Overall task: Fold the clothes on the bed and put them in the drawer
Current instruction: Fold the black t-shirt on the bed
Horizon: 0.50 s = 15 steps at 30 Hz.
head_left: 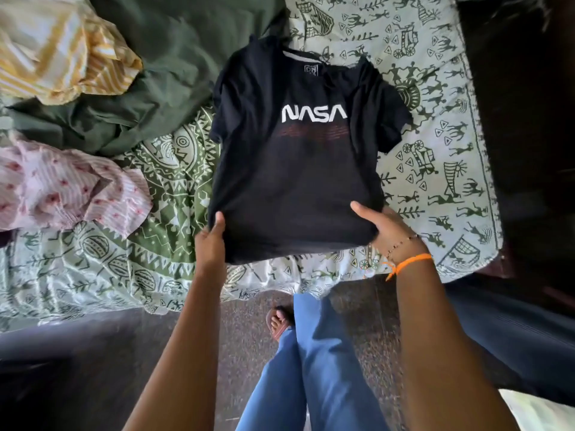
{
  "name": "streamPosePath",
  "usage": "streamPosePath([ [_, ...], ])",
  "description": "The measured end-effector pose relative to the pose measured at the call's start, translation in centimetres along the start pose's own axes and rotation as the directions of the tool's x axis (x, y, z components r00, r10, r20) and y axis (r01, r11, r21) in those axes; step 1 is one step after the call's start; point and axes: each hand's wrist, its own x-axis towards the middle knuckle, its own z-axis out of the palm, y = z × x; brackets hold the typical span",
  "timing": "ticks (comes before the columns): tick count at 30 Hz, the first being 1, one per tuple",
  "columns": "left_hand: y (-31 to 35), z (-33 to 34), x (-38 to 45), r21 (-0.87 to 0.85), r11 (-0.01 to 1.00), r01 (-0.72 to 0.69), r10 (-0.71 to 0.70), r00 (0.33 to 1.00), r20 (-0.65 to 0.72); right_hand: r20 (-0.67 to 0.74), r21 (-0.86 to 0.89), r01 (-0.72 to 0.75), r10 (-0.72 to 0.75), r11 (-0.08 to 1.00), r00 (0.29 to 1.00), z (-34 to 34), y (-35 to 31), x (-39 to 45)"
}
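Observation:
A black T-shirt (295, 169) with white NASA lettering lies face up on the bed (435, 169), collar at the far end and both sleeves tucked in toward the body. My left hand (210, 241) grips the shirt's bottom left corner, thumb on top. My right hand (384, 225) grips the bottom right corner, thumb on top and fingers under the cloth. The hem is lifted a little off the green and white printed bedsheet. No drawer is in view.
Unfolded clothes are piled at the left of the bed: a yellow striped garment (59, 48), a dark green one (140, 88) and a pink striped one (68, 188). Dark furniture (522, 119) borders the bed on the right. I stand at the bed's near edge.

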Motion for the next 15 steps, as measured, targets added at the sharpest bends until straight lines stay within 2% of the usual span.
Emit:
streamPosePath([
  [1,0.1,-0.2,0.3,0.058,0.998,-0.041,0.045,0.996,-0.077,-0.165,-0.210,0.020,-0.056,0.977,0.985,-0.7,-0.5,0.2],
  [2,0.1,-0.5,0.3,0.148,0.987,-0.065,0.085,0.987,-0.137,-0.339,-0.389,-0.019,-0.124,0.921,0.932,-1.5,-0.7,0.1],
  [3,-0.3,-0.7,0.2,0.286,0.956,-0.067,0.119,0.978,-0.169,-0.469,-0.506,-0.090,-0.187,0.858,0.863,-2.2,-0.5,-0.4],
  [4,-0.7,-0.9,0.2,0.457,0.888,-0.050,0.143,0.975,-0.171,-0.542,-0.579,-0.174,-0.216,0.796,0.812,-2.6,-0.3,-0.8],
  [6,-1.7,-1.0,0.3,0.723,0.690,0.028,0.094,0.987,-0.128,-0.581,-0.690,-0.361,-0.182,0.628,0.793,-3.3,0.6,-1.3],
  [7,-2.2,-1.0,0.3,0.762,0.643,0.079,0.013,0.993,-0.113,-0.575,-0.720,-0.432,-0.120,0.544,0.809,-3.7,1.1,-1.3],
  [8,-2.6,-1.1,0.3,0.743,0.655,0.133,-0.091,0.991,-0.097,-0.558,-0.726,-0.468,-0.033,0.503,0.829,-4.1,1.5,-1.3],
  [9,-3.0,-1.3,0.3,0.688,0.702,0.185,-0.203,0.978,-0.056,-0.524,-0.713,-0.478,0.065,0.513,0.849,-4.4,1.9,-1.3],
  [11,-3.1,-1.8,-0.1,0.573,0.777,0.259,-0.385,0.917,0.108,-0.370,-0.655,-0.388,0.172,0.648,0.913,-5.2,2.4,-1.2],
  [13,-3.0,-2.3,-0.4,0.461,0.848,0.262,-0.408,0.878,0.250,-0.264,-0.539,-0.183,0.042,0.822,0.964,-5.6,2.9,-1.3],
  [15,-3.0,-2.3,-0.2,0.232,0.934,0.273,-0.334,0.896,0.292,-0.280,-0.293,0.007,-0.093,0.956,0.956,-5.6,3.2,-1.2],
])
